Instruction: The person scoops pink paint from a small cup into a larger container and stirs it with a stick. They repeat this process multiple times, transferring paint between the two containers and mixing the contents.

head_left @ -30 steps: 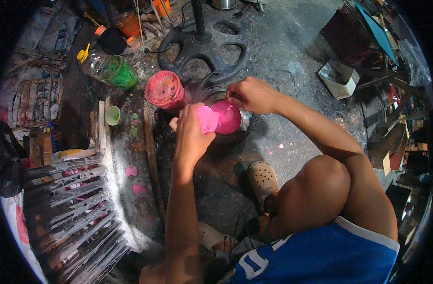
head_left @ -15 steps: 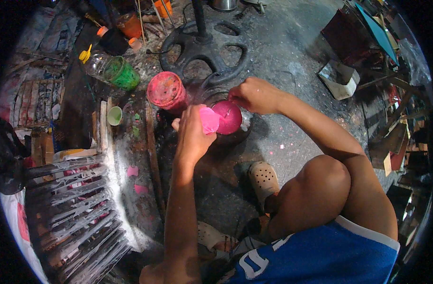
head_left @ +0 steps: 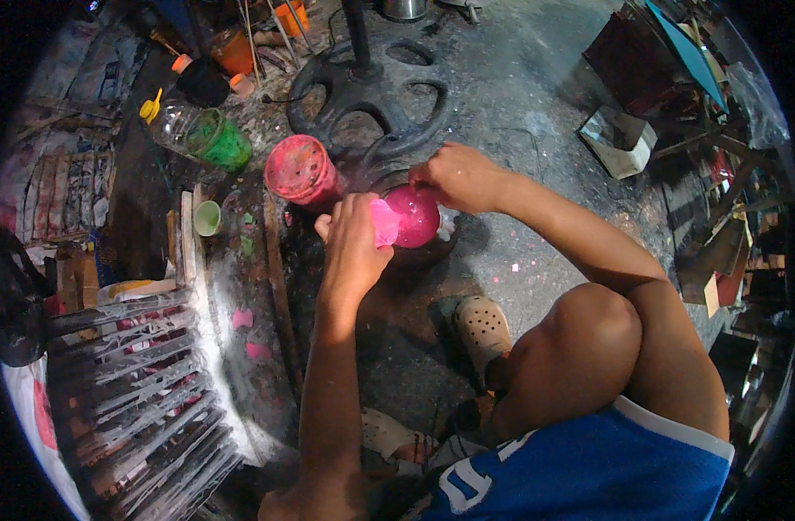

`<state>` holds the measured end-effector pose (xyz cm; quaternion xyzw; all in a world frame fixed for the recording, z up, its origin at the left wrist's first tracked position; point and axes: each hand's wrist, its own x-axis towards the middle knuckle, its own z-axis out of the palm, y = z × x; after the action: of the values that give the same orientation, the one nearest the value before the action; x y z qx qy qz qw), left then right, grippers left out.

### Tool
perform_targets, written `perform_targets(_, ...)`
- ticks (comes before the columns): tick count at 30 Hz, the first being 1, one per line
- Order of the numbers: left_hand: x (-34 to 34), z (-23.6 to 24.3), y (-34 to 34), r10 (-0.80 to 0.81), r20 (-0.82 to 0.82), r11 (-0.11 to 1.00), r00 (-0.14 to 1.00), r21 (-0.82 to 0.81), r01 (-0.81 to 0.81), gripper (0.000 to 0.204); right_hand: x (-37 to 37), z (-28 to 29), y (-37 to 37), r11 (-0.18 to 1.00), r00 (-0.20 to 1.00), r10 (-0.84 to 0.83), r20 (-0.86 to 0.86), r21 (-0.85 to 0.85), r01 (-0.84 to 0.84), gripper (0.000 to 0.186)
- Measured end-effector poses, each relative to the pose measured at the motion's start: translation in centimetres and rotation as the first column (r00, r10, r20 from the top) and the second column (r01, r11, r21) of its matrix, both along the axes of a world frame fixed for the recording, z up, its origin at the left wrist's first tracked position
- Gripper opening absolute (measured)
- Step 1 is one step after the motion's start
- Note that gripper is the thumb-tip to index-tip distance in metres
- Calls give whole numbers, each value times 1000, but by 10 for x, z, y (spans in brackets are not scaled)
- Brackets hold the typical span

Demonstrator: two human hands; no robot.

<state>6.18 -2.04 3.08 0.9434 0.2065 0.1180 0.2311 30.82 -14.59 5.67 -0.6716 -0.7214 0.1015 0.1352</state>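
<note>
A pink cup (head_left: 384, 223) is gripped by the left hand (head_left: 350, 233), the fingers being curled around it. It is held tilted at the left edge of a round pot (head_left: 422, 224) filled with pink liquid; whether the two touch cannot be told. The right hand (head_left: 450, 178) is held at the pot's upper right rim, fingers bent downward; whether anything is pinched cannot be told, as the fingertips are hidden.

A pink tub (head_left: 321, 193) is placed just beyond the left hand. Farther left, a green cup (head_left: 217, 143) is set beside a clear bottle (head_left: 173, 123) with a yellow cap. Beyond the pot, a black iron base (head_left: 365, 76) is stood on the floor (head_left: 536, 239).
</note>
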Motion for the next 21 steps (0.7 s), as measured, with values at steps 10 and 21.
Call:
perform_targets(10,11,-2,-2,-25,1,999,1000,38,25,80,4,0,-1,999,997,25,76,-28,-23,20)
perform_targets(21,3,-2,-5,-25,-6,999,1000,25,25,80,-6,14,-9,999,998,43,36,-3,-43,21)
